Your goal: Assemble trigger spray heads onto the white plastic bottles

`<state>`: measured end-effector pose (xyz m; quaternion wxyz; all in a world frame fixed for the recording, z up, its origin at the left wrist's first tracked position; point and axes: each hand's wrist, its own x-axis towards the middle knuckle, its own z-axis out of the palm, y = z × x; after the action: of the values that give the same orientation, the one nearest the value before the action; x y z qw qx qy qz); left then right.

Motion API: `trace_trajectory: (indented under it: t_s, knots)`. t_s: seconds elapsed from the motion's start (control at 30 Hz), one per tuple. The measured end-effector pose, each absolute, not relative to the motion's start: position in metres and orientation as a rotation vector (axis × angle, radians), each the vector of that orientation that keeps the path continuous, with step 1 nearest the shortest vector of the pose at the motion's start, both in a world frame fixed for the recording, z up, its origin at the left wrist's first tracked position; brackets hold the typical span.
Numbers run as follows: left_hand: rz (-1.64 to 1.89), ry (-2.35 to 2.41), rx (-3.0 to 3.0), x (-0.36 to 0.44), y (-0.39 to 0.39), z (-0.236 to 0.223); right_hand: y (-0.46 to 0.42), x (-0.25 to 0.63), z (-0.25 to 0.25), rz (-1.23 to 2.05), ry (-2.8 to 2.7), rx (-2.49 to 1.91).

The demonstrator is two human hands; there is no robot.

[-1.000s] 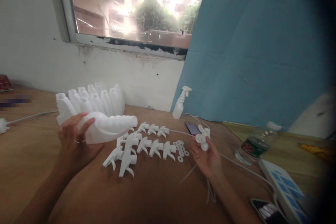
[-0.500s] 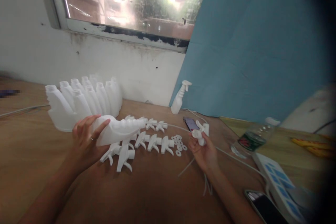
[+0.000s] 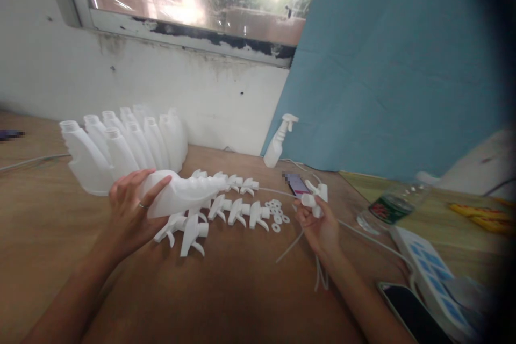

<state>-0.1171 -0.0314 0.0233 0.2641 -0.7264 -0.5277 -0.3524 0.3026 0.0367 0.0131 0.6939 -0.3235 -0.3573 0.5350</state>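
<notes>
My left hand is wrapped round the base of a white plastic spray bottle, which lies sideways in the air with its neck toward the right. Between the fingers of my right hand is a white trigger spray head, its collar facing left toward me. The bottle and the spray head are well apart. Below and behind the bottle, several loose trigger heads lie in rows on the wooden table. Small white ring washers are heaped between those rows and my right hand.
Several open-necked white bottles stand grouped at the left back. An assembled spray bottle stands by the blue curtain. To the right are thin tubes, phones, a clear drink bottle and a power strip.
The camera view has shifted slightly downward. Both hands keep their holds, and my right hand with the spray head appears slightly farther right, away from the bottle's neck.
</notes>
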Motion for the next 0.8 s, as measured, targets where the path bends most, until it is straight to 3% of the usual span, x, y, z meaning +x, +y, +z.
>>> trace_trajectory:
  t_s: [0.8]
  knots:
    - [-0.692, -1.13, -2.35, -0.081, -0.049, 0.031, -0.021, 0.236, 0.006, 1.293, -1.405, -0.852]
